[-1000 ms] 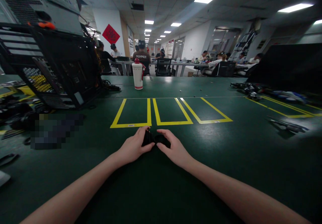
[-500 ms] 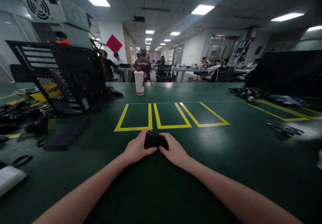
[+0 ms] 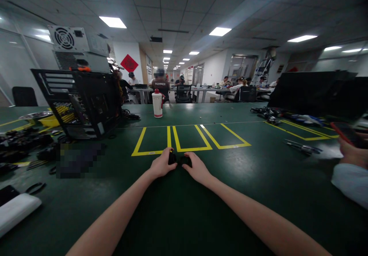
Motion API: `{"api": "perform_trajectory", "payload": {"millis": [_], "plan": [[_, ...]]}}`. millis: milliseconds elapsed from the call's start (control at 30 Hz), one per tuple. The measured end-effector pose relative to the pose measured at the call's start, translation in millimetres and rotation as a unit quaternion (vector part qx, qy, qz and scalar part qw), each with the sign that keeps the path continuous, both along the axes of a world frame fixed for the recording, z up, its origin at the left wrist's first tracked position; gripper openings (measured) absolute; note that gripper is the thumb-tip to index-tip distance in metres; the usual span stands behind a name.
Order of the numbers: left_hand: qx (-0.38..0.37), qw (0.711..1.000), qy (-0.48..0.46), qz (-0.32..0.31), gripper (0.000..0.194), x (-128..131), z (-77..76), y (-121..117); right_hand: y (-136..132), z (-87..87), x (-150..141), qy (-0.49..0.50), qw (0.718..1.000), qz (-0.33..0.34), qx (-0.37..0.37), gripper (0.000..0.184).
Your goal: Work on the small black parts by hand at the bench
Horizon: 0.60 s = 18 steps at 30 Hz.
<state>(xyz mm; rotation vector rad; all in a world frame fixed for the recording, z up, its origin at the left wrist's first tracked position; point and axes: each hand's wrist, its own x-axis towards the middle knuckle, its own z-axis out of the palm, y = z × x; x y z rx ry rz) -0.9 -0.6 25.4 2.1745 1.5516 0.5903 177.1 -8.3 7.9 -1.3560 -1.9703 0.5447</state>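
Note:
My left hand (image 3: 161,164) is closed around a small black object (image 3: 172,157) with a speck of yellow near its top. Facing it, my right hand (image 3: 197,168) grips a second small dark piece (image 3: 185,160), its kind too dark to make out. A narrow gap shows between the two pieces. Both hands are just above or on the green table (image 3: 230,194), and I cannot tell which. They are at the near edge of the yellow tape rectangles (image 3: 192,149).
An open computer case (image 3: 94,106) with metal boxes on top stands left. A white bottle (image 3: 158,105) is behind the tape. Screwdriver-like tools (image 3: 301,147) lie right. At the right edge, another person's hand (image 3: 352,152) holds a phone (image 3: 346,135). A white object (image 3: 18,212) lies near left.
The view has shifted slightly. The dark pieces in my hands now show a gap between them. Another person's hand and sleeve with a phone have appeared at the right.

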Motion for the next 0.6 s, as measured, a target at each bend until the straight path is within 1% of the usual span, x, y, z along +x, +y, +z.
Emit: {"api": "perform_trajectory", "payload": {"millis": [100,167,267,333,400,433,467,533,567,600], "plan": [[-0.006,1.000,-0.003,-0.022,0.057,-4.5,2.7,-21.9,-17.9,2.9,0.5,0.000,1.000,0.005,-0.003,0.037],[-0.031,0.998,-0.017,-0.055,0.059,-12.5,5.8,-46.9,-40.2,7.1,1.8,0.008,0.999,0.029,-0.016,0.038],[-0.057,0.994,-0.027,-0.085,0.057,-29.9,10.6,-92.9,-84.8,18.2,2.8,0.013,0.996,0.076,-0.045,0.042],[-0.062,0.995,0.000,-0.081,0.059,-42.8,10.4,-122.7,-114.8,25.5,0.7,-0.008,0.992,0.098,-0.080,0.047],[-0.046,0.995,0.063,-0.061,0.063,-55.8,5.5,-148.3,-140.5,27.5,-5.9,-0.047,0.984,0.118,-0.123,0.052],[-0.022,0.994,0.096,-0.055,0.064,-62.1,1.7,-159.3,-151.2,25.5,-11.3,-0.059,0.981,0.133,-0.132,0.055],[0.008,0.990,0.121,-0.068,0.065,-68.3,-2.6,-169.2,-160.5,21.6,-18.2,-0.068,0.974,0.159,-0.145,0.058],[0.037,0.979,0.145,-0.142,0.059,-79.5,-10.5,-186.4,-176.0,10.4,-36.0,-0.059,0.963,0.211,-0.158,0.060],[0.051,0.972,0.154,-0.170,0.055,-84.3,-13.4,-193.9,-182.7,4.5,-46.3,-0.042,0.961,0.221,-0.158,0.058],[0.057,0.966,0.165,-0.188,0.050,-88.5,-15.4,-201.0,-188.7,-0.4,-57.0,-0.025,0.963,0.217,-0.160,0.056]]}}
